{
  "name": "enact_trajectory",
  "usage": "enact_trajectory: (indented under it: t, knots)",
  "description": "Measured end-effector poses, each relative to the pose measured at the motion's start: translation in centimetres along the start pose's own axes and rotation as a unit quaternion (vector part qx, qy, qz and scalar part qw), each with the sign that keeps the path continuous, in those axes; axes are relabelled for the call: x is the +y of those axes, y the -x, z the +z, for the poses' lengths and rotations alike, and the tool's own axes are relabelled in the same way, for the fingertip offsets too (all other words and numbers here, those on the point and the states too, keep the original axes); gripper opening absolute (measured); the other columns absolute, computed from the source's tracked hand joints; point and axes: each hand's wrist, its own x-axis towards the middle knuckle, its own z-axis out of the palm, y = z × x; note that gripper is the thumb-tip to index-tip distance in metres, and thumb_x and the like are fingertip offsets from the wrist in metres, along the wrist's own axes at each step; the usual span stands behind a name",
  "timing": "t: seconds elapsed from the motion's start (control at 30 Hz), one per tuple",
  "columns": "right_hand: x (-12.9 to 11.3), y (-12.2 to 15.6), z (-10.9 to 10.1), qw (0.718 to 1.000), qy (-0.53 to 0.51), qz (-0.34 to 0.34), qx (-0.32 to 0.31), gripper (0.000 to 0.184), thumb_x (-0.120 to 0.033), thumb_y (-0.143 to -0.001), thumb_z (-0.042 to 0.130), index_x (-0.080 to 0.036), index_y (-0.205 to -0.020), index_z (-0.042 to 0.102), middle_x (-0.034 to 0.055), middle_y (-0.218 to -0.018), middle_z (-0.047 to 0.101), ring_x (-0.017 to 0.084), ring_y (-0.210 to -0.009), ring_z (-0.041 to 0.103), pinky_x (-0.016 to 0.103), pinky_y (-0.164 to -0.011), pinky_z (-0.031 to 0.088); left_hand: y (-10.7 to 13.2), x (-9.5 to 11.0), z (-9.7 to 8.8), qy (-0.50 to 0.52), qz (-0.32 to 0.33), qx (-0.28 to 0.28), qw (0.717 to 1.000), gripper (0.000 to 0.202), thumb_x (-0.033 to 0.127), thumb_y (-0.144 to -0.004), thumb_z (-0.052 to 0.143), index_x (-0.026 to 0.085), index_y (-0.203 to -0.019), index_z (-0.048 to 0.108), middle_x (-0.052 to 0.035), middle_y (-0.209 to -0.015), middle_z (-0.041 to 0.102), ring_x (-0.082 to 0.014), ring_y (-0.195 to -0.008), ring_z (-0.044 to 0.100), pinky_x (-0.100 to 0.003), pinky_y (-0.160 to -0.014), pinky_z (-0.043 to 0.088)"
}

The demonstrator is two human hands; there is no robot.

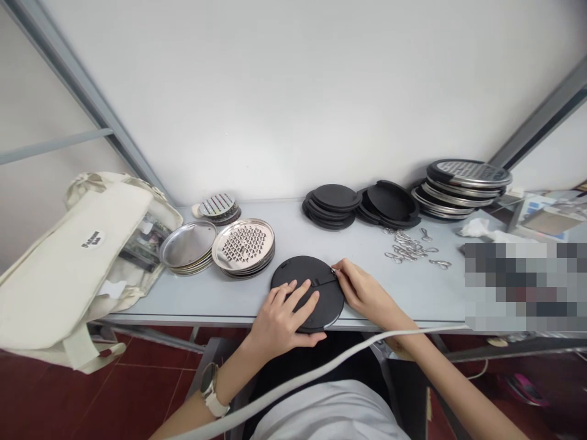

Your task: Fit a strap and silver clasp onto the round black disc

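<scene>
A round black plastic disc (328,305) lies at the table's front edge, with a slot and a narrow strip on its upper face. My left hand (284,315) rests on it palm down, fingers spread over the surface and thumb by the near rim. At the disc's right rim my right hand (362,290) pinches a small silver metal clip (334,270), mostly covered by the fingertips. More silver clips (408,249) are scattered on the table beyond my right hand.
Round metal grater plates (244,244) and plain metal discs (188,243) are stacked on the left, near a cream bag (77,256). Black discs (337,197) and black trays (392,201) stand along the wall. Assembled graters (468,174) pile up at right. A white cable (321,370) crosses my forearms.
</scene>
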Motion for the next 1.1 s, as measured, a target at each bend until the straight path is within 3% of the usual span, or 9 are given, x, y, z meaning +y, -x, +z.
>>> enact_trajectory:
  t: [0.33,0.83,1.1]
  knots:
    - [0.0,0.1,0.1,1.000,0.017,-0.013,0.002,0.012,-0.021,-0.097,0.031,-0.021,-0.093,0.042,0.0048,-0.087,0.055,0.018,-0.079,0.054,0.032,-0.074,0.044,-0.1,-0.1,-0.1,-0.011,0.010,-0.002,1.000,0.063,0.064,-0.083,0.048,0.020,-0.127,0.054,-0.0060,-0.135,0.051,-0.0276,-0.115,0.050,-0.038,-0.093,0.038]
    - [0.5,0.3,0.8,0.991,0.124,-0.034,0.024,0.016,-0.011,-0.093,0.031,-0.017,-0.097,0.044,0.0074,-0.082,0.055,0.021,-0.075,0.056,0.034,-0.070,0.046,0.1,0.1,0.1,-0.049,0.010,-0.003,0.999,0.067,0.071,-0.081,0.041,0.023,-0.125,0.056,-0.0057,-0.134,0.052,-0.0268,-0.116,0.050,-0.037,-0.097,0.037]
    - [0.3,0.3,1.0,0.988,0.146,-0.032,0.047,0.015,-0.013,-0.094,0.031,-0.017,-0.096,0.045,0.0075,-0.079,0.058,0.021,-0.073,0.057,0.033,-0.067,0.047,0.1,0.2,0.2,-0.054,0.001,-0.001,0.999,0.066,0.071,-0.080,0.043,0.024,-0.125,0.056,-0.0048,-0.134,0.053,-0.0250,-0.116,0.051,-0.036,-0.096,0.039]
